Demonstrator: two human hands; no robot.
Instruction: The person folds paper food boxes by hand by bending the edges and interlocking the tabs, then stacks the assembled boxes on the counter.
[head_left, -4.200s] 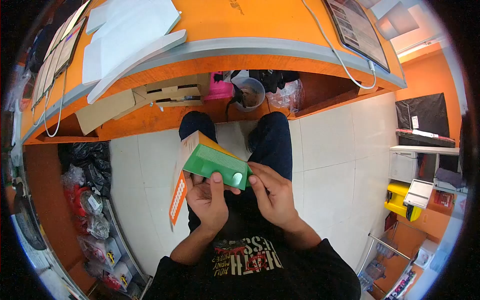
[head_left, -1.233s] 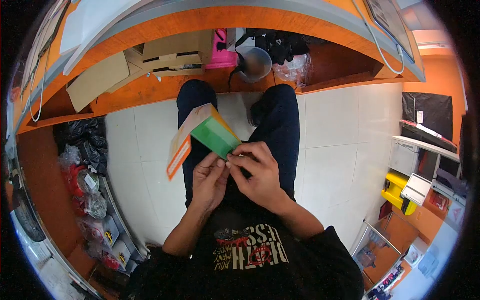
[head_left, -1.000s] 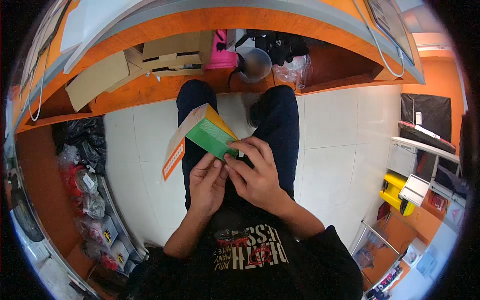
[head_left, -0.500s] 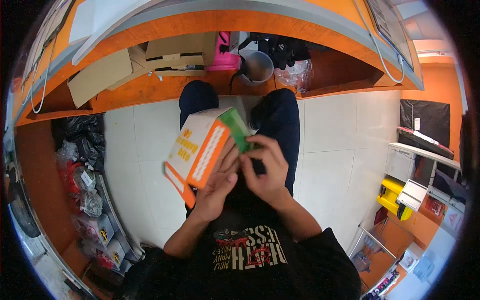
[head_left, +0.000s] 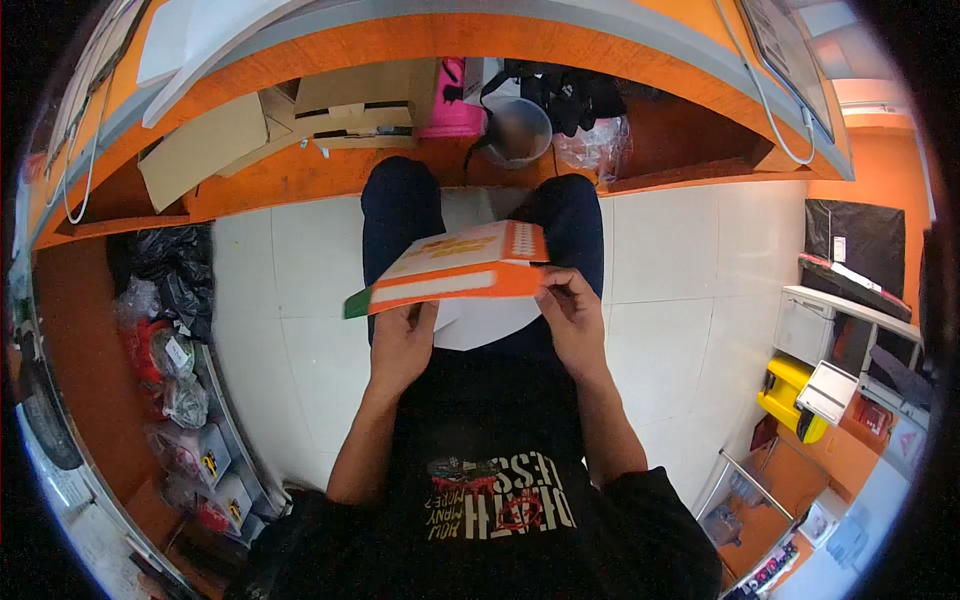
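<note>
A cardboard snack box (head_left: 455, 268), white with yellow lettering, orange edges and a green end, is held over the lap. One orange side flap with a white strip faces me, and a white inner panel (head_left: 490, 322) hangs below it. My left hand (head_left: 402, 345) grips the box's lower left edge, its fingers partly hidden beneath. At the right corner, my right hand (head_left: 574, 318) pinches the orange edge between thumb and fingers.
An orange desk (head_left: 480, 45) curves across the front. Its lower shelf carries brown cartons (head_left: 360, 95), a pink container (head_left: 455, 110), a clear bucket (head_left: 518, 135) and black straps. Bagged goods (head_left: 175, 350) line the left shelf; a yellow item (head_left: 785, 390) stands at right.
The box has turned from tilted to lying lengthwise, with its green end now at the left. My right hand has moved from the green end to the orange corner; a white panel shows below.
</note>
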